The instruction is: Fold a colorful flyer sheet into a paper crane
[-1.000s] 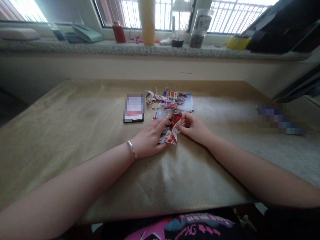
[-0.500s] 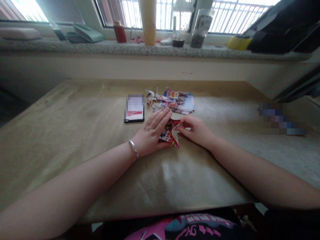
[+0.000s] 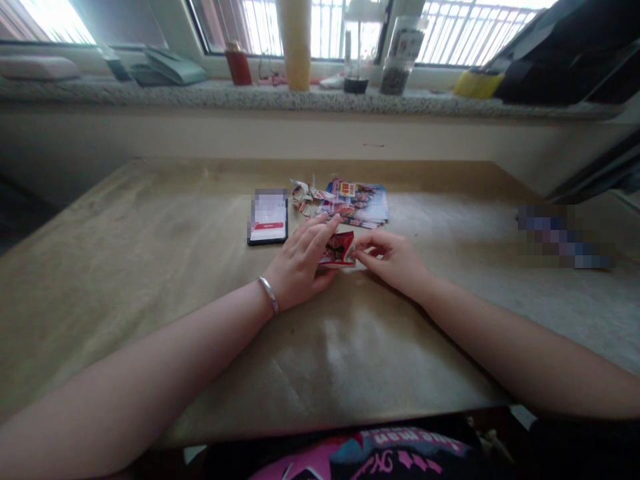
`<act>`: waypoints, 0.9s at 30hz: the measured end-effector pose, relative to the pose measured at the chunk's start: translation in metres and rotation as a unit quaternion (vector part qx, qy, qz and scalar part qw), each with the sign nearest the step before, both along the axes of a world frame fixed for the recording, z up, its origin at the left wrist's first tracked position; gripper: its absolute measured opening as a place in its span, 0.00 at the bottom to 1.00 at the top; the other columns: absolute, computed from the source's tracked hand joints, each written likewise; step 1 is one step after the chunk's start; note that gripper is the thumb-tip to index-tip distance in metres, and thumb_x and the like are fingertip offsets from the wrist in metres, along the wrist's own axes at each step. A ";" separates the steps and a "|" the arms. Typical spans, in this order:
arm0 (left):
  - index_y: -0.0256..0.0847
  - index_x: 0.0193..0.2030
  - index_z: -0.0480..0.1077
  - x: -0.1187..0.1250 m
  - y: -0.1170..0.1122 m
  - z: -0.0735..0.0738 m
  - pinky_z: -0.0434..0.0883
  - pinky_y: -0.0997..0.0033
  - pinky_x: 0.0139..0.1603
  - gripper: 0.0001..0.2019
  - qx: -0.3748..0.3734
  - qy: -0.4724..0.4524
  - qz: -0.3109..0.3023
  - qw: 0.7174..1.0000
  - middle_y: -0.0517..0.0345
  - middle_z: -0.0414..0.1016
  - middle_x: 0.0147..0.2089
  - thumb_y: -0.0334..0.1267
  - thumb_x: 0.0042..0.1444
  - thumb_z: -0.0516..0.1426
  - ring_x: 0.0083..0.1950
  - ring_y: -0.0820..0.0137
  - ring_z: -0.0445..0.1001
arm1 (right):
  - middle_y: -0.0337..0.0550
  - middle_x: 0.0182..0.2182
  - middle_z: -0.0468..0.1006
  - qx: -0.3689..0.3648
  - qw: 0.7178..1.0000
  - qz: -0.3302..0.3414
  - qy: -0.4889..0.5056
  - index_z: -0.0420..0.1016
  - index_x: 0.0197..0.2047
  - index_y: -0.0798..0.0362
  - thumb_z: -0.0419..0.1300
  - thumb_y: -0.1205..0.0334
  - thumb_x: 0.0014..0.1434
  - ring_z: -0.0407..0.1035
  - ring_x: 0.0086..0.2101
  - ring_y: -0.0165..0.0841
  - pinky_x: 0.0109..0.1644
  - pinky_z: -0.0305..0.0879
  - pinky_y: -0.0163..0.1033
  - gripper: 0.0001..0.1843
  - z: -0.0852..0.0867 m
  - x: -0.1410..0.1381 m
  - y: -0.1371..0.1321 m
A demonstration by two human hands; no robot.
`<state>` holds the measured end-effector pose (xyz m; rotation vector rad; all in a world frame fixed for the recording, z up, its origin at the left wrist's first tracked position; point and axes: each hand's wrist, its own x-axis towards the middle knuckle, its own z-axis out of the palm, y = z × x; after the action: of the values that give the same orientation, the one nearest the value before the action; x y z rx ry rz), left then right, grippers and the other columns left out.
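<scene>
Head view: red printed paper sits right between the two hands, on the worktop, roughly mid-frame
Which way it lies: to the right of the left hand and to the left of the right hand, so neither really wins on "nearer", both look to be touching it
Long axis: the bit I can see runs more side to side than front to back, but its left end is under the fingers, so can't swear to the whole shape
Paper's look: mostly red, dark and pale printing in the middle, pale band along the near edge, whitish at the right end; looks creased or folded, print too small to read
Left hand: spread flattish over the left part, fingers fairly straight, thumb off to the near side; pressing more than gripping from what I can see, underside hidden
Right hand: thumb and fingertips nearly together, looks like a pinch on the paper's right edge, other fingers curled
Just beyond the paper: stack of colourful leaflets, with crumpled scraps by its left side
Left of the scraps: a phone lying face up, screen partly pixelated
Wrist: silver bracelet on the left one
Way at the back: windowsill with bottles and odds and ends
</scene>
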<state>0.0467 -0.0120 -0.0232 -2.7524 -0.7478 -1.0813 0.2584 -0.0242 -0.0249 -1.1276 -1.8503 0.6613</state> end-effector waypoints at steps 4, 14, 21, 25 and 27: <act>0.42 0.70 0.39 -0.002 0.000 0.000 0.52 0.45 0.68 0.40 -0.010 -0.001 0.014 1.000 0.46 0.64 0.59 0.36 0.54 0.56 0.63 0.57 0.61 | 0.42 0.31 0.78 0.009 1.000 0.001 0.023 0.76 0.32 0.53 0.61 0.60 0.54 0.71 0.30 0.29 0.30 0.69 0.33 0.05 0.002 -0.001 -0.002; 0.35 0.69 0.45 -0.002 0.000 -0.002 0.62 0.53 0.61 0.41 0.007 0.018 0.055 0.998 0.42 0.66 0.58 0.43 0.52 0.60 0.58 0.55 0.65 | 0.42 0.31 0.77 0.016 0.999 -0.014 0.044 0.74 0.34 0.53 0.61 0.60 0.55 0.71 0.31 0.30 0.32 0.70 0.36 0.06 -0.003 0.001 -0.001; 0.40 0.69 0.42 -0.003 0.002 -0.002 0.50 0.45 0.68 0.40 -0.039 0.004 0.054 0.998 0.48 0.68 0.56 0.37 0.53 0.57 0.60 0.58 0.65 | 0.41 0.32 0.74 0.048 0.998 0.021 0.019 0.72 0.36 0.52 0.57 0.67 0.55 0.70 0.34 0.30 0.36 0.70 0.37 0.05 0.001 0.001 -0.004; 0.41 0.69 0.41 -0.003 0.004 -0.002 0.51 0.43 0.67 0.38 -0.043 -0.013 0.056 0.997 0.49 0.70 0.54 0.36 0.55 0.55 0.57 0.60 0.68 | 0.44 0.42 0.72 0.080 0.993 0.086 -0.021 0.70 0.42 0.50 0.53 0.76 0.49 0.68 0.43 0.33 0.38 0.72 0.36 0.18 0.005 0.001 -0.007; 0.41 0.70 0.41 -0.003 0.004 -0.001 0.53 0.44 0.66 0.38 -0.040 -0.022 0.054 0.997 0.49 0.70 0.53 0.37 0.55 0.55 0.56 0.60 0.68 | 0.46 0.47 0.70 0.095 0.990 0.099 -0.030 0.68 0.45 0.49 0.55 0.76 0.48 0.67 0.47 0.35 0.38 0.72 0.36 0.21 0.005 0.001 -0.007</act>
<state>0.0433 -0.0082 -0.0246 -2.7231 -0.9544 -1.1178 0.2594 -0.0307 -0.0201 -0.8552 -2.0471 0.5541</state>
